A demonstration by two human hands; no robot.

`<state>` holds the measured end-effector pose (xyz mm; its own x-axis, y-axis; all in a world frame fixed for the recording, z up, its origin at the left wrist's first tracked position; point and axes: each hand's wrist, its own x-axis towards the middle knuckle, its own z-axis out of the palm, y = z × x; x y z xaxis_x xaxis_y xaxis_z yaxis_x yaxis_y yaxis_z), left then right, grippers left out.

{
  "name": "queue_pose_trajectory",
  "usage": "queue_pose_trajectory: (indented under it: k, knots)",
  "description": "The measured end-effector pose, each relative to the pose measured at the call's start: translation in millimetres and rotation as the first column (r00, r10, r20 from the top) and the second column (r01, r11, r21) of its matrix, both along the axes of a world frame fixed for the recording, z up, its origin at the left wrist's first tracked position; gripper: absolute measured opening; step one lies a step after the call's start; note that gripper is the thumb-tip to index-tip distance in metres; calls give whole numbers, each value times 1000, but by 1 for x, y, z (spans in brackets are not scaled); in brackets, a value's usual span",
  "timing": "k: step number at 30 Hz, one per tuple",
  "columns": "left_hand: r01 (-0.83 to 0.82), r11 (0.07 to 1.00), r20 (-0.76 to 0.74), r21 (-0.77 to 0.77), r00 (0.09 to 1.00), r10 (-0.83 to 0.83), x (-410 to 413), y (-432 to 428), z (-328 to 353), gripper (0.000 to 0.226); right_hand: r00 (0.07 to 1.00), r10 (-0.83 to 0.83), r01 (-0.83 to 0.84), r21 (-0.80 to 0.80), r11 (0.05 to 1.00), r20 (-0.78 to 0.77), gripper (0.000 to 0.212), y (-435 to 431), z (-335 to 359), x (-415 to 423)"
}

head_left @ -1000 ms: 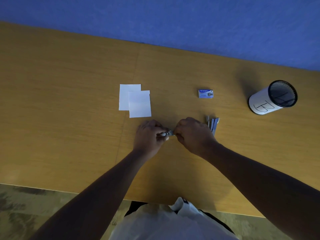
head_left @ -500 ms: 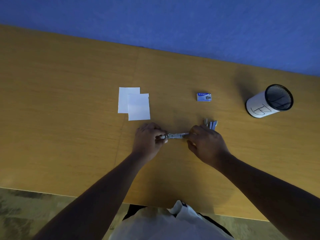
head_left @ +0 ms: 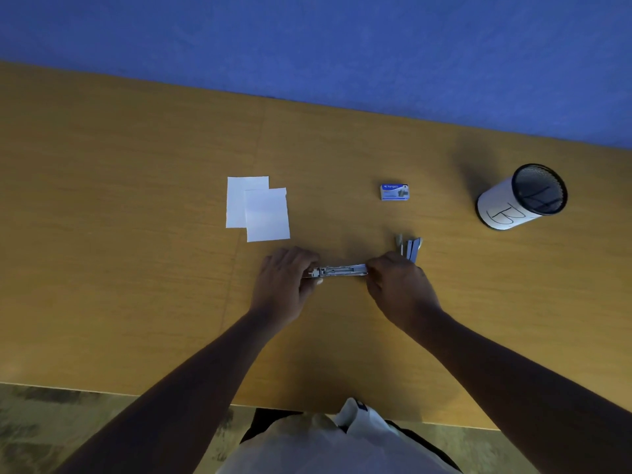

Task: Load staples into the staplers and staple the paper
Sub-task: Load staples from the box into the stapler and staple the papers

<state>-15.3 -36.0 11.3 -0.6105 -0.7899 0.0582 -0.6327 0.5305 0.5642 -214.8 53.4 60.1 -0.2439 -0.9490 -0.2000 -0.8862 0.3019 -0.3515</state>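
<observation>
A small metal stapler (head_left: 340, 270) lies swung out flat on the wooden table (head_left: 136, 234), its inner channel showing. My left hand (head_left: 285, 285) grips its left end and my right hand (head_left: 398, 289) grips its right end. Two overlapping white paper sheets (head_left: 260, 210) lie just beyond my left hand. A small blue staple box (head_left: 395, 192) sits farther back on the right. Other staplers (head_left: 412, 248), grey and blue, lie just behind my right hand, partly hidden by it.
A black mesh cup (head_left: 521, 198) with a white label marked "B" lies tipped toward me at the far right. A blue wall (head_left: 307, 46) runs behind the table. The table's near edge is close to my body.
My hands have drawn apart, the right one moving rightward, and the stapler has swung out to its full length between them.
</observation>
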Motion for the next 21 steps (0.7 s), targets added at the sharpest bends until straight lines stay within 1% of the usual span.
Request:
queue_pose_trajectory:
  k: [2,5,8,12,15,17,18,19,21]
  knots:
    - [51,993,6,-108,999,-50,3,3,-3,24,1000,-15,15,9,1000,-2,16,-2,0,2]
    - [85,979,12,-187,996,-84,5,6,-6,27,999,-42,42,19,999,-3,13,-5,0,3]
    - [115,973,55,-202,993,-106,5,6,-5,33,999,-42,42,16,999,-2,11,-5,0,3]
    - [159,971,135,-178,981,-136,4,7,0,47,999,-37,37,16,999,-7,10,-4,0,4]
    - [175,966,162,-190,976,-145,5,8,0,50,999,-40,41,27,999,-6,10,-4,0,4]
    - [174,967,137,-186,979,-150,5,8,1,51,999,-43,43,33,999,0,11,-4,-1,4]
    - [168,972,99,-166,983,-153,4,8,2,51,999,-43,43,34,999,5,14,-4,-1,4]
    - [153,981,38,-123,988,-150,5,7,2,52,999,-38,38,40,998,6,17,-4,-1,4]
    - [96,995,-93,33,991,-93,10,5,2,58,1000,-14,15,63,998,-7,22,-4,-1,5]
